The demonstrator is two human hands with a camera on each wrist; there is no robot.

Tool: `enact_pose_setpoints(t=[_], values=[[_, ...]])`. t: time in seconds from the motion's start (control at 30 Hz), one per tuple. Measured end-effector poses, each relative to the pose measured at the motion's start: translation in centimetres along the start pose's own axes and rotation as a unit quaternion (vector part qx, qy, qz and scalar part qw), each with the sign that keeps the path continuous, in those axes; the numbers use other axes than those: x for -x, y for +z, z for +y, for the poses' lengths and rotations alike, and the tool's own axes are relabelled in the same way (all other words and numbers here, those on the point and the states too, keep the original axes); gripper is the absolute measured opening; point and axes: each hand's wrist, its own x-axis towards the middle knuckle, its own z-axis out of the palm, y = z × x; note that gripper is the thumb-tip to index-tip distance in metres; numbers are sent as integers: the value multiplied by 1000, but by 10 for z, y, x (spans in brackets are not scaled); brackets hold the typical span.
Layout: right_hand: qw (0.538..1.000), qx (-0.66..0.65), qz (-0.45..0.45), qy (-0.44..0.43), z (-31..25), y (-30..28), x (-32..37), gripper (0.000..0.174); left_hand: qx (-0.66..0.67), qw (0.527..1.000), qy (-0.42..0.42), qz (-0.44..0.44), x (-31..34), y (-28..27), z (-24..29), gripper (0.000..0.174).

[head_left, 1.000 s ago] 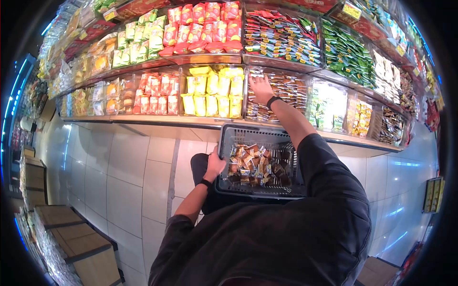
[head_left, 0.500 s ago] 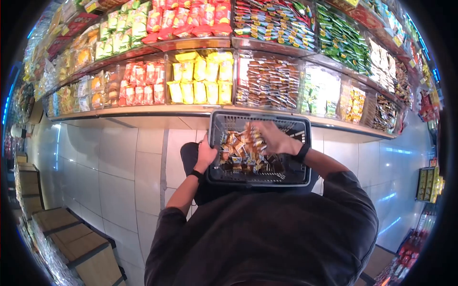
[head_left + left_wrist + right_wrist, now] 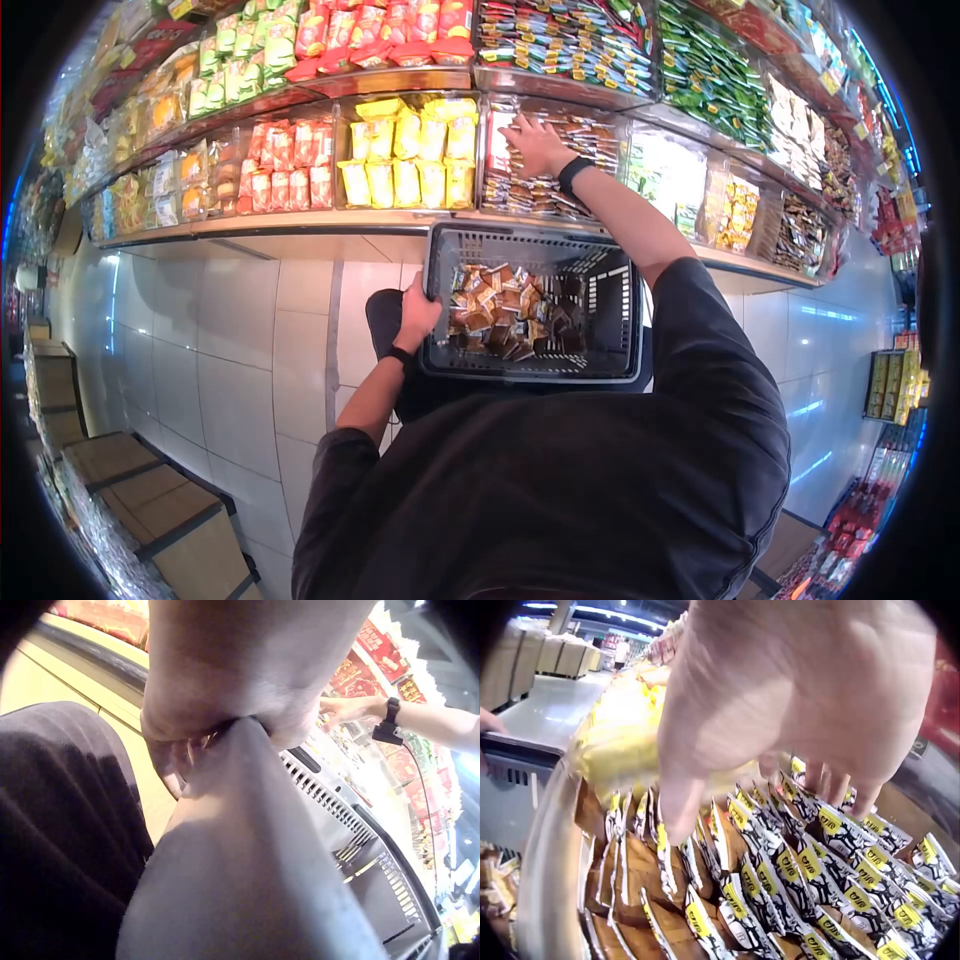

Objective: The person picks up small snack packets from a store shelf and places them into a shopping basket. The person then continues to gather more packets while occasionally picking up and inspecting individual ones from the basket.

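Note:
A dark plastic basket (image 3: 610,350) rests at the shelf's front edge, with a heap of brown-wrapped packets (image 3: 495,310) in its left part. The left hand (image 3: 417,312) grips the basket's left rim; in the left wrist view that hand (image 3: 232,682) curls round the grey rim (image 3: 255,817). Over a shelf bin of upright brown packets, the right hand (image 3: 537,147) reaches with fingers spread downward. In the right wrist view the right hand's thumb and fingertips (image 3: 676,825) touch the tops of packets (image 3: 810,862) with yellow and black print, none of them lifted.
Yellow bags (image 3: 405,180) fill the bin to the left, and pale green packages (image 3: 665,180) the one to the right. A second shelf row (image 3: 565,45) runs above. Wooden crates (image 3: 165,510) stand behind at the lower left on the tiled floor (image 3: 235,400).
The right hand went from the shelf bin into the basket half a second ago and is back over the bin. The left hand keeps its grip on the rim.

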Motion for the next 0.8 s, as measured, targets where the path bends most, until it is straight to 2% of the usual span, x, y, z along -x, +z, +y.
enact_pose_setpoints(t=[0.1, 0.17, 0.3, 0.37, 0.53, 0.57, 0.63, 0.67, 0.8], values=[[998, 36, -53, 2, 2, 10, -19, 92, -12, 1000, 8, 22, 0, -1, 0, 52], [998, 30, -55, -5, 3, 11, -27, 89, -10, 1000, 3, 8, 1, 0, -2, 51], [992, 95, -86, -10, -7, 15, -24, 93, 0, 1000, -2, 5, -3, 7, -14, 42], [983, 182, -35, 3, -10, 19, -23, 94, -1, 1000, -1, 13, -5, 11, -17, 40], [978, 207, -1, -21, -9, 28, -23, 94, 6, 1000, 4, 25, -6, 15, -25, 36], [982, 184, 7, -30, -10, 27, -20, 102, 7, 1000, 8, 29, -4, 14, -24, 36], [979, 195, 15, -52, -9, 35, -23, 100, -14, 1000, 18, 18, -6, 12, -20, 35], [978, 198, 28, -66, -12, 29, -19, 99, 2, 1000, 5, 11, -6, 12, -21, 39], [986, 132, 66, -75, -10, 19, -9, 90, 16, 1000, -11, 5, -2, 7, -11, 39]])
